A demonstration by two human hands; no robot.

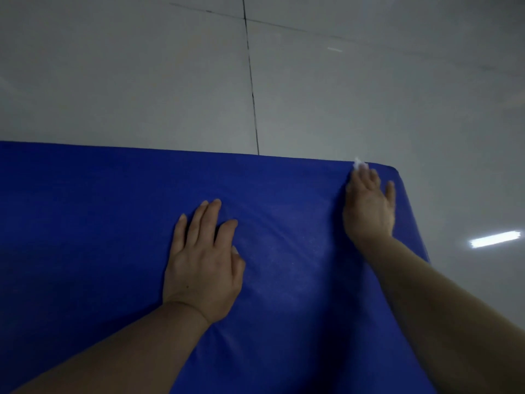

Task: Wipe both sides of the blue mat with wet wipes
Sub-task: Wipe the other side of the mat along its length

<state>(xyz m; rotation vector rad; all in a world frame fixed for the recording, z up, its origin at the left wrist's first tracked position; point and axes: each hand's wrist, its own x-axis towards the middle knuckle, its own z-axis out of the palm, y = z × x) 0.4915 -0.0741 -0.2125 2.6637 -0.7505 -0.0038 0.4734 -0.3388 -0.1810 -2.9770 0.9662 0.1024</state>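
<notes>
The mat (99, 237) lies flat on the tiled floor (142, 81); its far edge and far right corner are in view. No writing or label is legible on it. The left hand (203, 268) rests palm down near the mat's middle, fingers spread flat, gripping nothing. The right hand (369, 206) is blurred and reaches to the far right corner, fingers extended, pressing a white wipe (360, 164) against the far edge.
</notes>
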